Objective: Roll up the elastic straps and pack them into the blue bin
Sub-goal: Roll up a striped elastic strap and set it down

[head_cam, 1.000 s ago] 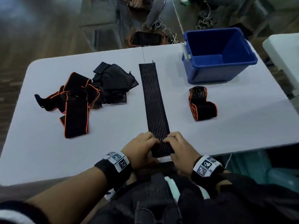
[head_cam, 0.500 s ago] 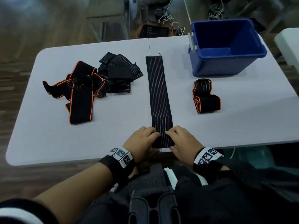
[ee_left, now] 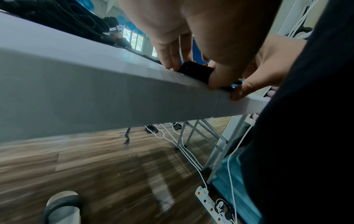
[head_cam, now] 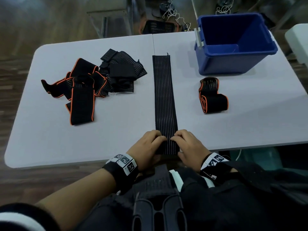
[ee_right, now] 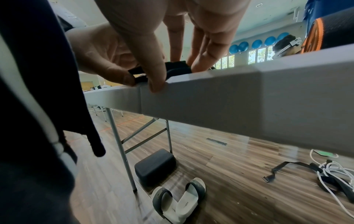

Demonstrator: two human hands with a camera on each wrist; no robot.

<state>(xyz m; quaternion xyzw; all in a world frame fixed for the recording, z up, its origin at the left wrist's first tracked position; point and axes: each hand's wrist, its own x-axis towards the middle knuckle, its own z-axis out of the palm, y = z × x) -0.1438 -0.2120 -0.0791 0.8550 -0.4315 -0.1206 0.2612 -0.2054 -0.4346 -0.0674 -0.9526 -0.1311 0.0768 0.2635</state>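
Observation:
A long black striped elastic strap (head_cam: 164,97) lies flat down the middle of the white table (head_cam: 108,134), its near end at the front edge. My left hand (head_cam: 154,142) and right hand (head_cam: 182,142) both pinch that near end, thumbs under and fingers on top. In the left wrist view the curled strap end (ee_left: 195,71) sits between the fingers (ee_left: 172,57) and thumb. The right wrist view shows the same strap end (ee_right: 178,66) pinched. The blue bin (head_cam: 225,64) stands at the back right, and nothing shows inside it.
A rolled black strap with orange edging (head_cam: 212,99) lies in front of the bin. A loose pile of black and orange-edged straps (head_cam: 93,84) covers the left of the table. Under the table are folding legs (ee_right: 118,136), slippers (ee_right: 180,201) and cables.
Both hands have stayed on the strap's near end at the table's front edge. The head view has shifted a little; the strap, pile and bin have not moved.

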